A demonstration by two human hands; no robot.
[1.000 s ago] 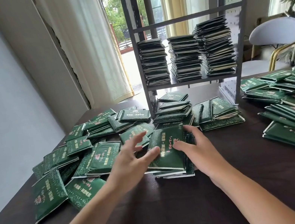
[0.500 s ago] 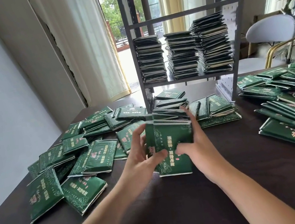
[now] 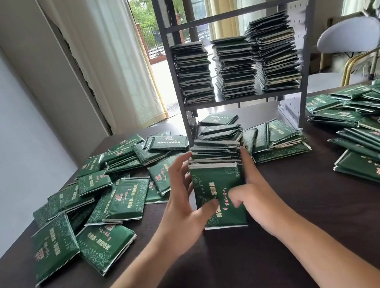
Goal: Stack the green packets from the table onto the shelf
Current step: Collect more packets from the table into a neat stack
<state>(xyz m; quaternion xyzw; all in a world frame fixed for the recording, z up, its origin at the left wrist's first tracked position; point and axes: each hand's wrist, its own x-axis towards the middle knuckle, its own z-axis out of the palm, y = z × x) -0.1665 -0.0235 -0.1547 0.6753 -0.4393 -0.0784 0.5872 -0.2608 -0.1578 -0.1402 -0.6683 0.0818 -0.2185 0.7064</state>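
Bundle (image 3: 219, 189) now upended on edge on the tabletop (image 3: 322, 209), up from lying flat a second ago. Left hand (image 3: 183, 211) and right hand (image 3: 252, 188) grip its sides, squaring it. Shelf (image 3: 239, 98) lift likely next.

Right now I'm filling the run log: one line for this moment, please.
hands: left and right grip packet bundle upright on table | shelf: three stacks | loose packets: remain
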